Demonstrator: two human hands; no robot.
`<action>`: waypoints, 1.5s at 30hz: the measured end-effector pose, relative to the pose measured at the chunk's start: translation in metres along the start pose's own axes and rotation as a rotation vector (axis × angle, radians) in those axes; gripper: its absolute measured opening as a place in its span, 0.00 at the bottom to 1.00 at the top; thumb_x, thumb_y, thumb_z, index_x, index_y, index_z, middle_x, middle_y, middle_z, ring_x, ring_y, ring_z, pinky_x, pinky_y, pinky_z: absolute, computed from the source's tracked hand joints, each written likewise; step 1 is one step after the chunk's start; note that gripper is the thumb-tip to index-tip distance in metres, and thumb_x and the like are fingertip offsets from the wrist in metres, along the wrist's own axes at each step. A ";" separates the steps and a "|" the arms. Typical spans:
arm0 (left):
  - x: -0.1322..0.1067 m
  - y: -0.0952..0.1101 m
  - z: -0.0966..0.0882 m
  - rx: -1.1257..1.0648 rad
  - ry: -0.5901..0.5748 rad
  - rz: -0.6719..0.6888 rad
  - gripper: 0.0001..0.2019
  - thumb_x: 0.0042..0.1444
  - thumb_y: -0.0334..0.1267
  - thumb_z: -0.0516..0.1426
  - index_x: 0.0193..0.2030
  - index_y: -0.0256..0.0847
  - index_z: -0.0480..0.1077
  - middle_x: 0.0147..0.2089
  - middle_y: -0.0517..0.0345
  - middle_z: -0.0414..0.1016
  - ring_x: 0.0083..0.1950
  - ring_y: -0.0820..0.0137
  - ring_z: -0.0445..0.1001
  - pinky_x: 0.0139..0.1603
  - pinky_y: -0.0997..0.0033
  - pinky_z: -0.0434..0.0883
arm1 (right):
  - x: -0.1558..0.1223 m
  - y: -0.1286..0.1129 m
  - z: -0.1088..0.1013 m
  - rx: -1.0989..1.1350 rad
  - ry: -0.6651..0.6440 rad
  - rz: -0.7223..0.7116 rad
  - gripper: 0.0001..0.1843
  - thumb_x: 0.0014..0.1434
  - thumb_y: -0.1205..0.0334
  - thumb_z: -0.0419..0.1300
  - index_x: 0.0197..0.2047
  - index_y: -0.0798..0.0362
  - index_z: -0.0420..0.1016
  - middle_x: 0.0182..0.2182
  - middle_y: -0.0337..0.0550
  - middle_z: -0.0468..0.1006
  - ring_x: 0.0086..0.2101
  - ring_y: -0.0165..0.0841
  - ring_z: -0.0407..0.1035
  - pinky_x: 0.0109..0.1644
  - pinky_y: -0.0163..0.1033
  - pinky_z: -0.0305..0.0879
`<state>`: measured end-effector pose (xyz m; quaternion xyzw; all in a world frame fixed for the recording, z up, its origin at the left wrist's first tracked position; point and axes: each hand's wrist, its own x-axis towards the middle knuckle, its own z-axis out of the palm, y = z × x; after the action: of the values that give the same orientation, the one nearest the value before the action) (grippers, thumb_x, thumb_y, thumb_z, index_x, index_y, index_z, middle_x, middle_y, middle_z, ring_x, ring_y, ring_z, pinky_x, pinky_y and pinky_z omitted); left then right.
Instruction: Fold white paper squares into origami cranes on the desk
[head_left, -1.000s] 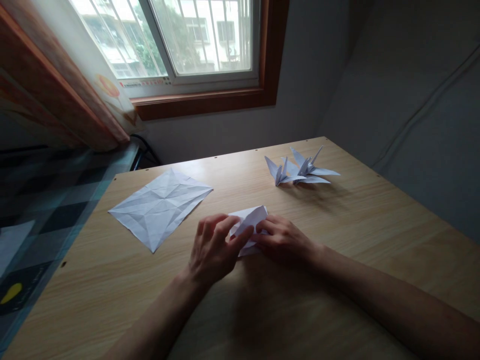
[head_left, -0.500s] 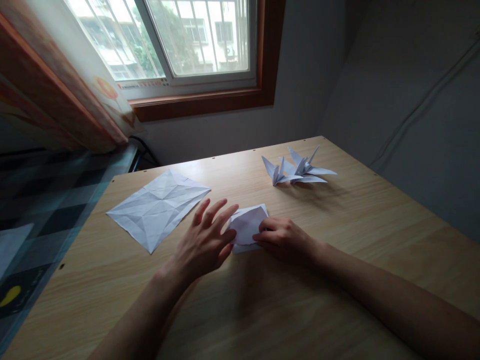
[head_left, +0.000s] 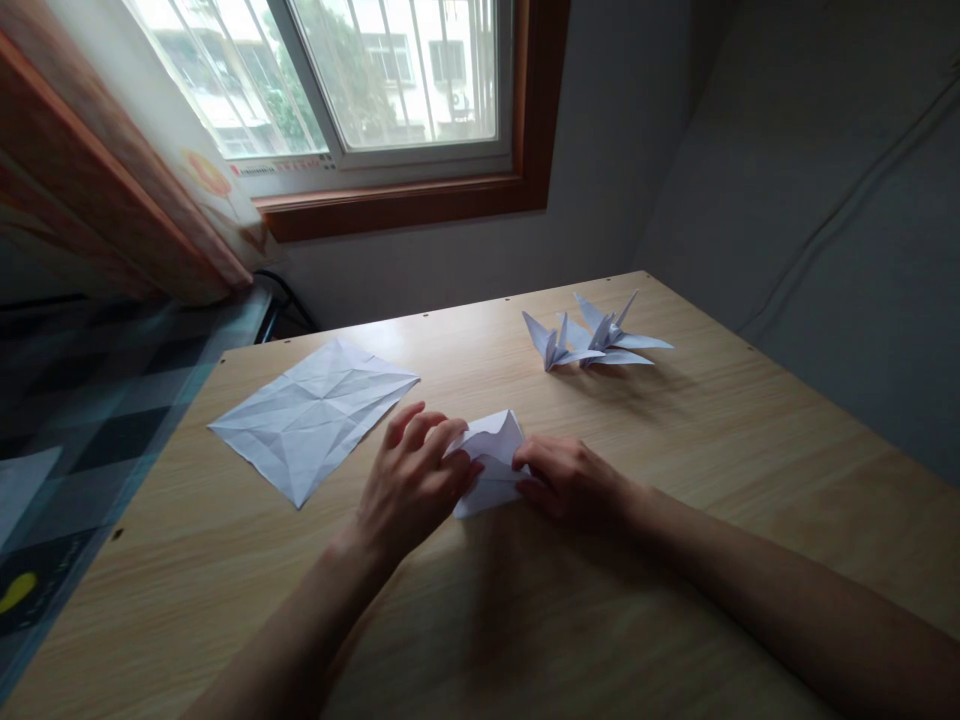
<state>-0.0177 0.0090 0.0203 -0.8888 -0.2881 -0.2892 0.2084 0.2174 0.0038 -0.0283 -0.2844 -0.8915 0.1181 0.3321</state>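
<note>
A small folded piece of white paper (head_left: 491, 462) lies on the wooden table (head_left: 675, 470) in front of me. My left hand (head_left: 412, 480) has its fingers curled onto the paper's left side and pinches a flap. My right hand (head_left: 570, 478) presses and grips the paper's right edge with bent fingers. The paper's near part is hidden behind both hands.
A creased, unfolded white square sheet (head_left: 315, 415) lies flat at the table's left. Two finished paper cranes (head_left: 596, 342) stand at the back right. Behind the table are a window (head_left: 360, 80), a curtain (head_left: 112, 180) and grey walls. A checked cloth (head_left: 90, 420) lies left of the table.
My left hand, spread flat half a second ago, has curled its fingers onto the paper again. The paper's top flap has been folded inward, so the piece looks narrower.
</note>
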 end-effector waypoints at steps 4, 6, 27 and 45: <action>-0.002 0.003 0.006 0.021 -0.013 -0.003 0.07 0.57 0.35 0.61 0.29 0.41 0.68 0.42 0.53 0.75 0.43 0.63 0.70 0.51 0.56 0.70 | 0.002 -0.001 0.000 -0.053 -0.045 -0.065 0.06 0.61 0.70 0.54 0.41 0.55 0.70 0.34 0.46 0.75 0.33 0.33 0.68 0.36 0.36 0.66; -0.003 0.004 0.009 0.021 -0.027 -0.010 0.04 0.58 0.35 0.60 0.33 0.40 0.69 0.43 0.51 0.74 0.42 0.63 0.70 0.50 0.56 0.70 | 0.003 -0.001 0.001 -0.090 -0.056 -0.095 0.06 0.62 0.69 0.53 0.39 0.54 0.72 0.34 0.47 0.75 0.34 0.34 0.68 0.37 0.37 0.67; -0.015 -0.002 0.029 -0.201 0.044 -0.393 0.15 0.57 0.38 0.61 0.50 0.39 0.70 0.47 0.48 0.77 0.47 0.59 0.74 0.49 0.57 0.71 | 0.010 -0.005 -0.001 -0.157 -0.126 -0.164 0.02 0.59 0.67 0.59 0.34 0.55 0.72 0.45 0.51 0.81 0.36 0.37 0.74 0.39 0.40 0.70; -0.011 0.012 0.021 -0.424 0.174 -0.698 0.05 0.56 0.37 0.61 0.31 0.41 0.76 0.27 0.62 0.80 0.24 0.74 0.76 0.26 0.77 0.73 | 0.009 -0.009 0.002 -0.167 -0.138 -0.181 0.02 0.59 0.68 0.58 0.34 0.54 0.71 0.45 0.51 0.80 0.36 0.36 0.72 0.37 0.39 0.69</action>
<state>-0.0097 0.0070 -0.0049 -0.7332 -0.4876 -0.4693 -0.0664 0.2065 0.0016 -0.0207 -0.2205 -0.9411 0.0324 0.2543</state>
